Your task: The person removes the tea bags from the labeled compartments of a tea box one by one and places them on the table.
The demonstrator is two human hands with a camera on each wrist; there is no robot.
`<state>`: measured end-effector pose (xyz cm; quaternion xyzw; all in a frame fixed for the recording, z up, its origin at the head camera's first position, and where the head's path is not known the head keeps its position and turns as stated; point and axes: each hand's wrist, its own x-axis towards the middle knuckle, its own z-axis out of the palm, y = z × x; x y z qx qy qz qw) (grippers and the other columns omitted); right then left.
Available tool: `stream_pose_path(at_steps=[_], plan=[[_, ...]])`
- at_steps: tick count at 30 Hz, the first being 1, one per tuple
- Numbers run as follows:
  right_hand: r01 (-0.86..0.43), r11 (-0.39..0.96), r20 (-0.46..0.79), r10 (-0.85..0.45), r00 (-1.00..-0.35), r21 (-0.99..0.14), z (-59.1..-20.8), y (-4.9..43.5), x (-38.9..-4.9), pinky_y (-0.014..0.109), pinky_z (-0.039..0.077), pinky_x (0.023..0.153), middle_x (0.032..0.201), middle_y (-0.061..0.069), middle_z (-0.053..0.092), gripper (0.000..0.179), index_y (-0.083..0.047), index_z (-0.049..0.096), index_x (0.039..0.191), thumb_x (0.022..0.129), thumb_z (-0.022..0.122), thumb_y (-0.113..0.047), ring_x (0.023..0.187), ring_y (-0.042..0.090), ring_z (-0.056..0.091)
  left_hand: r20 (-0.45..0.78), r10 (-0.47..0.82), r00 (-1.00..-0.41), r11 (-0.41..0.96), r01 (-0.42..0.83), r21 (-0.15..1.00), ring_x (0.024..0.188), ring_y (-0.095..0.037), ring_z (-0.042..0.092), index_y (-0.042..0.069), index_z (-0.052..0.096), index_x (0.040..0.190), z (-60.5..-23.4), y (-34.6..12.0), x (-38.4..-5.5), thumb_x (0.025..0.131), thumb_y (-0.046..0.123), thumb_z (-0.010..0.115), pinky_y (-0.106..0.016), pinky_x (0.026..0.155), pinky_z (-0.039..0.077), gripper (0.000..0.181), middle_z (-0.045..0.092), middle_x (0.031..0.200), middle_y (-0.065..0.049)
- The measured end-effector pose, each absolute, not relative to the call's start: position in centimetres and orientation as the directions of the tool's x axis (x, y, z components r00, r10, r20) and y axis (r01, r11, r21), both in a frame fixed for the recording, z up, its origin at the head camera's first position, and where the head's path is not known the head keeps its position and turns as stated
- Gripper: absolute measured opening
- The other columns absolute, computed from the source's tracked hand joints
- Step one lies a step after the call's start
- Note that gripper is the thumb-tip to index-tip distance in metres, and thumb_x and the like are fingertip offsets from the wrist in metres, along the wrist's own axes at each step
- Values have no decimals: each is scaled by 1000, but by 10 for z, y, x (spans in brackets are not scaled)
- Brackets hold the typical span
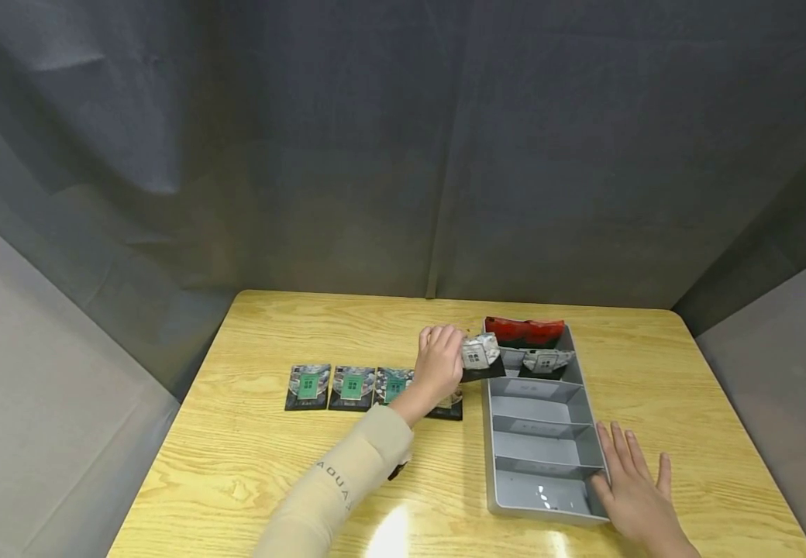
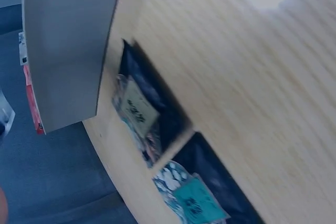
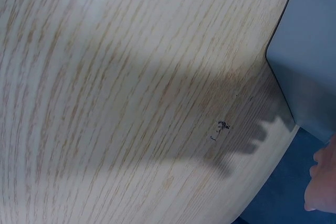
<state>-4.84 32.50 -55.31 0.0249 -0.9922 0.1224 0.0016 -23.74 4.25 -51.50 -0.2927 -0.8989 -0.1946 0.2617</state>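
Observation:
My left hand (image 1: 439, 360) pinches a small black packet (image 1: 480, 353) with a pale patterned top and hangs it over the left edge of the grey divided box (image 1: 490, 465). In the left wrist view only a corner of that packet (image 2: 5, 114) shows at the left edge. A similar packet (image 1: 546, 362) stands in the second compartment from the back, and red packets (image 1: 525, 333) fill the rearmost one. Beside the box's front right side is my right hand (image 1: 633, 488), fingers straight and spread, thumb side at the rim.
A row of flat packets lies left of the box: two green-labelled ones (image 1: 308, 386), (image 1: 352, 387), a teal-labelled one (image 1: 394, 384), and one with a beige label (image 2: 137, 109), partly behind my left arm. Dark cloth (image 1: 347, 155) hangs behind the wooden table (image 1: 235, 465).

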Motion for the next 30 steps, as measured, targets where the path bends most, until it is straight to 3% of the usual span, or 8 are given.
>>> stream_pose_path(at_steps=[10,18,26,30], plan=[[-43,968,2,-44,-999,-247,-553,325,-49,51,-29,95,152,16,2,68,-17,-5,147,95,37,-29,138,32,-9,524,463,-715,737,639,219,88,-14,46,14,52,97,-532,11,-219,96,13,36,-37,93,29,16,51,89,2],[-45,968,-7,-48,-999,-248,-552,326,-48,52,-29,94,152,9,-11,68,-18,-8,147,96,36,-28,138,31,-12,403,561,-723,732,661,165,90,-13,47,16,52,96,-552,-5,-200,94,13,38,-37,95,30,15,51,90,4],[-42,968,-11,-46,-999,-248,-553,326,-49,51,-29,94,152,16,0,68,-18,-7,147,96,36,-30,138,31,-12,310,622,-719,722,680,130,91,-12,47,17,51,94,-577,-10,-181,93,13,38,-36,96,30,13,52,92,6],[-44,969,-8,-48,-999,-244,-554,326,-48,52,-29,94,152,16,-2,68,-18,-9,147,96,35,-29,137,29,-15,266,640,-721,728,680,92,92,-11,46,18,52,96,-590,-11,-174,92,15,40,-36,96,31,13,53,95,6]])
